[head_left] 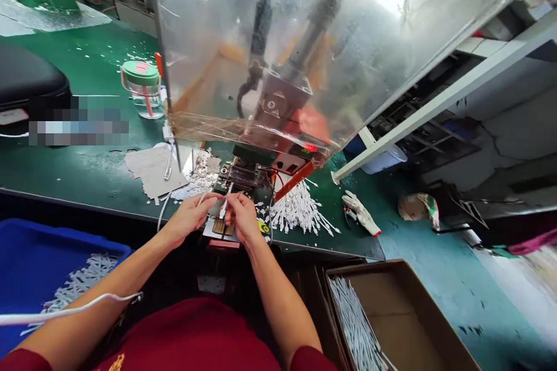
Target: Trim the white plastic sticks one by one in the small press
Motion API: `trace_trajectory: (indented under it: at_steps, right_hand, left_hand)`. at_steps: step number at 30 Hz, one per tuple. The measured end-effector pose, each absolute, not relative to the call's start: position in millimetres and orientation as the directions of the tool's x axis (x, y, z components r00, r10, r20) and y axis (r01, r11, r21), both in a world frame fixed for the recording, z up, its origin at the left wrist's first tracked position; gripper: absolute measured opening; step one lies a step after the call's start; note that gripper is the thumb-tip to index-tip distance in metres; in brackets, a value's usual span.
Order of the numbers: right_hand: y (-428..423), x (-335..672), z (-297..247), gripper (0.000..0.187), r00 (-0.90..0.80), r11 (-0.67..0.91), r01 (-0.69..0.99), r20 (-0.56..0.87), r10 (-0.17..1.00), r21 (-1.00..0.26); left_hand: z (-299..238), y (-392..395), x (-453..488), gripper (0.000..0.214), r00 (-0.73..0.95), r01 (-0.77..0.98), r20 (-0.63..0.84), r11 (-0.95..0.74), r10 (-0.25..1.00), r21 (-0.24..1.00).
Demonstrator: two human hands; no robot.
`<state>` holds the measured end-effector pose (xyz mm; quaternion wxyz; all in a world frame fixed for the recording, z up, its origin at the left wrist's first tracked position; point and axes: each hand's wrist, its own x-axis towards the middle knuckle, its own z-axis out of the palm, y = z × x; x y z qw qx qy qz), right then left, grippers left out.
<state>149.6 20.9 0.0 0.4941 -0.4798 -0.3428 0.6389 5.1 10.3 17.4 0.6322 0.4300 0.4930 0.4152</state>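
Note:
In front of a small press machine (250, 177), my two hands meet over its base. My right hand (242, 215) pinches a slim white cable connector (223, 208), which points up toward the machine's jaw. My left hand (191, 217) is closed, thumb and forefinger together, with its fingertips against those of my right hand. What lies in its pinch is too small to make out. A pile of white cable pieces with connector ends (300, 208) lies right of my right hand. White scraps (202, 171) are heaped behind my left hand.
A cloudy plastic guard (209, 29) hangs over the machine. On the green bench stand a lidded jar (145, 90), torn cardboard (152, 171) and a work glove (361, 213). A blue bin (26, 243) sits low left, a cardboard box (404, 301) low right, both holding white strips.

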Motion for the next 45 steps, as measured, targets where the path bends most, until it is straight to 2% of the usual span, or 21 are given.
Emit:
trace_trajectory:
  at_steps: [5,7,9,11,13,14,16,18,26,29,31,33,34,35,37,39,42,45]
  right_hand:
    - [-2,198,0,0.032,-0.085,-0.228,-0.074,-0.221,0.971,-0.971]
    - [-9,241,0,0.026,0.015,-0.205,0.050,-0.205,0.979,-0.977]
    - [-15,295,0,0.022,0.200,-0.209,0.217,-0.166,0.966,-0.954]
    - [-19,354,-1,0.018,0.391,-0.239,0.467,-0.043,0.919,-0.852]
    - [-21,406,-3,0.016,0.485,-0.319,0.697,0.094,0.870,-0.642]
    - [-21,428,-4,0.018,0.489,-0.365,0.763,0.107,0.866,-0.533]
    - [-19,460,-6,0.021,0.480,-0.429,0.836,0.077,0.874,-0.342]
    - [-15,477,-7,0.021,0.462,-0.444,0.863,0.020,0.887,-0.239]
    - [3,478,-1,0.013,0.314,-0.321,0.929,-0.067,0.947,-0.183]
    - [7,474,1,0.012,0.275,-0.283,0.944,-0.070,0.959,-0.168]
    - [9,473,4,0.011,0.283,-0.282,0.943,-0.016,0.959,-0.180]
    - [11,469,10,0.008,0.337,-0.299,0.910,0.092,0.937,-0.288]
    - [10,466,13,0.008,0.380,-0.301,0.865,0.132,0.916,-0.401]
    - [9,460,18,0.013,0.421,-0.286,0.791,0.141,0.896,-0.541]
    - [3,440,27,0.026,0.451,-0.221,0.546,0.061,0.891,-0.808]
    - [-6,408,34,0.038,0.401,-0.172,0.255,-0.058,0.914,-0.951]
    - [-17,345,37,0.043,0.296,-0.159,0.006,-0.150,0.943,-0.987]
    - [-17,282,29,0.039,0.204,-0.154,-0.041,-0.159,0.966,-0.987]
  left_hand:
    - [17,20,14,0.058,0.220,0.022,-0.300,0.303,0.928,0.953]
    - [16,24,16,0.057,0.228,0.072,-0.318,0.310,0.920,0.948]
    - [15,27,18,0.053,0.235,0.108,-0.334,0.317,0.913,0.942]
    - [16,29,21,0.049,0.232,0.126,-0.339,0.317,0.912,0.940]
    - [16,30,25,0.045,0.213,0.140,-0.337,0.313,0.917,0.939]
    - [16,30,27,0.044,0.204,0.146,-0.335,0.310,0.920,0.939]
    - [16,31,31,0.041,0.185,0.156,-0.338,0.312,0.923,0.937]
    - [15,31,34,0.038,0.160,0.155,-0.336,0.313,0.928,0.937]
    - [15,27,39,0.037,0.112,0.028,-0.314,0.313,0.943,0.949]
    - [18,15,34,0.039,0.136,-0.012,-0.310,0.314,0.941,0.949]
    - [21,6,28,0.039,0.179,-0.016,-0.260,0.267,0.949,0.964]
    - [22,-1,21,0.037,0.173,-0.024,-0.201,0.208,0.964,0.978]
    - [22,-3,17,0.037,0.164,-0.034,-0.185,0.193,0.969,0.981]
    - [22,-4,13,0.035,0.161,-0.051,-0.185,0.195,0.969,0.979]
    - [21,-4,5,0.032,0.187,-0.112,-0.214,0.237,0.959,0.965]
    - [20,-3,-1,0.026,0.236,-0.203,-0.251,0.300,0.939,0.932]
    - [18,-1,-5,0.024,0.299,-0.403,-0.283,0.389,0.911,0.828]
    - [14,0,-8,0.014,0.331,-0.575,-0.284,0.431,0.900,0.695]
